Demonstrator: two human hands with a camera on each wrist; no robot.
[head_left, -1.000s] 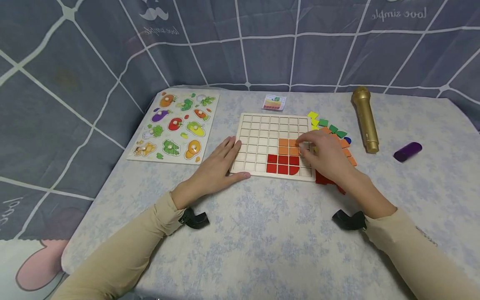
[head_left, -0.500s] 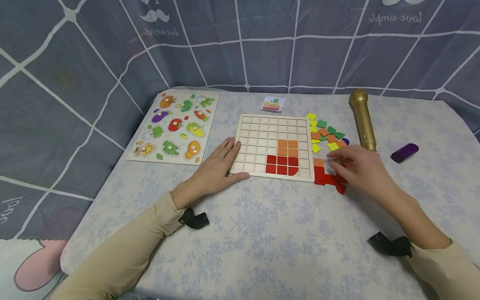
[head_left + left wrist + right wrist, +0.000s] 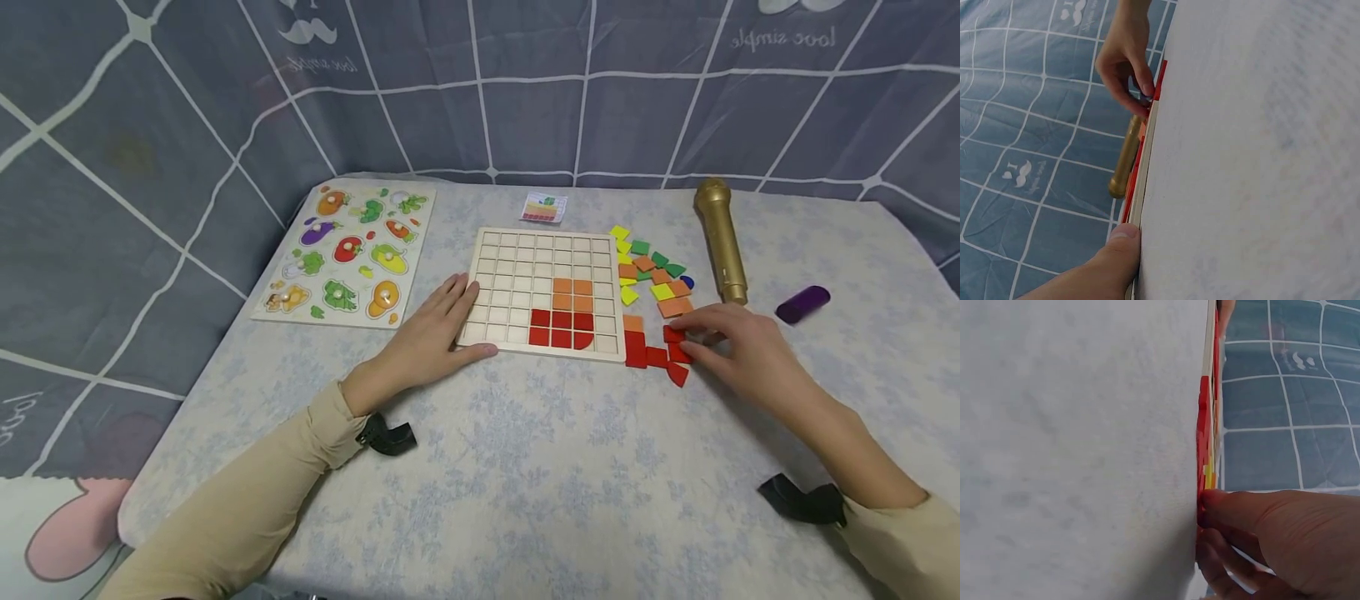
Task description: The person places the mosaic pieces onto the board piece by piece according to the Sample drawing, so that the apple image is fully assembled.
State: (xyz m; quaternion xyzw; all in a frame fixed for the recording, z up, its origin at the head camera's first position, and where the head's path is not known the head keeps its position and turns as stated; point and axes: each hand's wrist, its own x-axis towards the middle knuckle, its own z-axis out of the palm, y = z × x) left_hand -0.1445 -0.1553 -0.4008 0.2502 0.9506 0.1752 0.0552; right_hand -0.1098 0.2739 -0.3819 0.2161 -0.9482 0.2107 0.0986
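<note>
A wooden grid board (image 3: 504, 287) lies on the table; orange square tiles (image 3: 572, 295) and red tiles (image 3: 561, 327) fill part of its right half. My left hand (image 3: 427, 337) rests flat at the board's left edge, fingers straight, thumb along the front corner. To the right of the board my right hand (image 3: 757, 358) pinches a red tile (image 3: 679, 352) between thumb and fingertips, low among loose red tiles (image 3: 656, 357). In the right wrist view the thumb (image 3: 1241, 509) meets the red edge and the other fingers are curled.
Loose yellow (image 3: 628, 295), green (image 3: 640, 247) and orange tiles (image 3: 675, 308) are scattered beyond the right hand. A small pattern card (image 3: 543, 207) lies behind the board. Left stands a vegetable puzzle (image 3: 345, 275); right, a gold microphone (image 3: 722, 242) and a purple cylinder (image 3: 802, 304).
My right hand has gone from the orange tiles on the board to the right and down onto the loose red tiles, where its fingertips have closed. The left hand has stayed put.
</note>
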